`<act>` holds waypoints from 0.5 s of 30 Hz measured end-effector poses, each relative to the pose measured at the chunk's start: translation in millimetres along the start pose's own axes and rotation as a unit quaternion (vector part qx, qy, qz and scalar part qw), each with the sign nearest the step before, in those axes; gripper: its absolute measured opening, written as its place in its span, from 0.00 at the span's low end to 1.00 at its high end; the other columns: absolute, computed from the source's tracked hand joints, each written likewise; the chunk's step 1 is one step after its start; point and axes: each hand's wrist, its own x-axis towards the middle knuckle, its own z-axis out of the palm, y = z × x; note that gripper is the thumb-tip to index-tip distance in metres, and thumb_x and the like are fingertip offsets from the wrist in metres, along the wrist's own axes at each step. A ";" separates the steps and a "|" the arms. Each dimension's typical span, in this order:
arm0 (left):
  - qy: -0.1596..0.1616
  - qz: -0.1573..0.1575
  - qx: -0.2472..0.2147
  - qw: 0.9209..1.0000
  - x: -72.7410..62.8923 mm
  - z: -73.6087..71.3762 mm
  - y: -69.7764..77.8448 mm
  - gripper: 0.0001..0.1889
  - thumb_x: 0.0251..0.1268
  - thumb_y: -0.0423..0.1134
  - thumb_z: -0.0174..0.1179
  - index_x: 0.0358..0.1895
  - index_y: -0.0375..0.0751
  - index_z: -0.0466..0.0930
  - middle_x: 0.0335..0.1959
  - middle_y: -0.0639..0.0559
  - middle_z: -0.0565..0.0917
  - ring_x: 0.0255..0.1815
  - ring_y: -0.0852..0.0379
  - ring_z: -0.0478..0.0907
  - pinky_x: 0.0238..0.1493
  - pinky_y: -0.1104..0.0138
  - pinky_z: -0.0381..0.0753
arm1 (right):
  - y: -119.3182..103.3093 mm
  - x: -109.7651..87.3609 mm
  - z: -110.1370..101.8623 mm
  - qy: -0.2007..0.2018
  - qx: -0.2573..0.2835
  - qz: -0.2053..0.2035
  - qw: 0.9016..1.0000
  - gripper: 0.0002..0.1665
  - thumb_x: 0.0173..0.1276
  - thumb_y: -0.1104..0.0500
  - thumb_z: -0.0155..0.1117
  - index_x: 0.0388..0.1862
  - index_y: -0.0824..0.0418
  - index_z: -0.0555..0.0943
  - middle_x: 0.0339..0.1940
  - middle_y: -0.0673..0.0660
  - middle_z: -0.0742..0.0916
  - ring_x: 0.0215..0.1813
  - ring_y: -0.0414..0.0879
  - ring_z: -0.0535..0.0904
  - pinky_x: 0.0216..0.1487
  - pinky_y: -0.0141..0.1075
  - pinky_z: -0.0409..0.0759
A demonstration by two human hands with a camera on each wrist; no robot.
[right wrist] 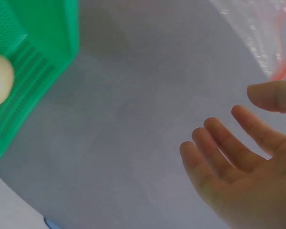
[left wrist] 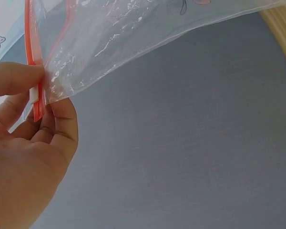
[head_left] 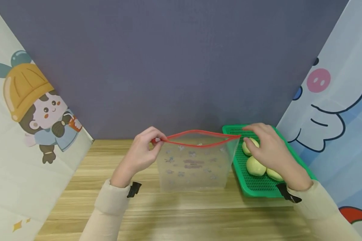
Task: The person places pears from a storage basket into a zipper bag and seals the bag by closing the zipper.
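A clear zip bag (head_left: 193, 167) with a faint printed pattern hangs upright, its red-edged mouth parted. My left hand (head_left: 143, 147) pinches the left end of the red zip strip (left wrist: 33, 47) between thumb and fingers, near the slider. Just beyond the bag's right top corner is my right hand (head_left: 268, 147), fingers spread and holding nothing. In the right wrist view, a gap shows between that hand's thumb (right wrist: 271, 96) and fingers, with the bag corner close by. Several pale yellow-green round fruits (head_left: 255, 166) lie in the green basket (head_left: 247, 193) below my right hand, which partly covers them.
The green basket stands at the right of the wooden table (head_left: 108, 167), against the dark grey panel (head_left: 181, 67) behind. Cartoon-printed sheets flank both sides, the left sheet (head_left: 12, 150) and the right sheet (head_left: 344, 134).
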 end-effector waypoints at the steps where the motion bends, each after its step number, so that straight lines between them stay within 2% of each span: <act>1: 0.000 0.001 -0.001 1.000 -0.3 -0.2 0.3 0.09 0.67 0.23 0.61 0.40 0.41 0.85 0.39 0.55 0.82 0.37 0.59 0.75 0.40 0.61 0.79 | 3.1 -0.2 -0.2 -0.008 -0.005 0.005 1.000 0.18 0.72 0.62 0.64 0.59 0.65 0.80 0.59 0.67 0.81 0.61 0.66 0.72 0.55 0.61 0.71; 8: 0.005 0.002 0.001 1.000 -2.1 0.0 -1.0 0.10 0.66 0.22 0.61 0.40 0.41 0.85 0.38 0.55 0.82 0.36 0.60 0.76 0.40 0.61 0.79 | 22.3 1.8 1.6 -0.072 -0.041 0.033 0.996 0.23 0.74 0.57 0.61 0.63 0.67 0.77 0.61 0.70 0.79 0.65 0.71 0.69 0.59 0.66 0.70; 15: -0.007 0.005 -0.001 1.000 -3.3 0.8 1.0 0.10 0.69 0.24 0.60 0.42 0.43 0.85 0.39 0.55 0.82 0.36 0.60 0.74 0.38 0.62 0.78 | 44.5 11.8 3.2 -0.146 -0.052 0.056 0.986 0.30 0.76 0.52 0.61 0.68 0.70 0.73 0.64 0.76 0.75 0.65 0.75 0.68 0.59 0.68 0.70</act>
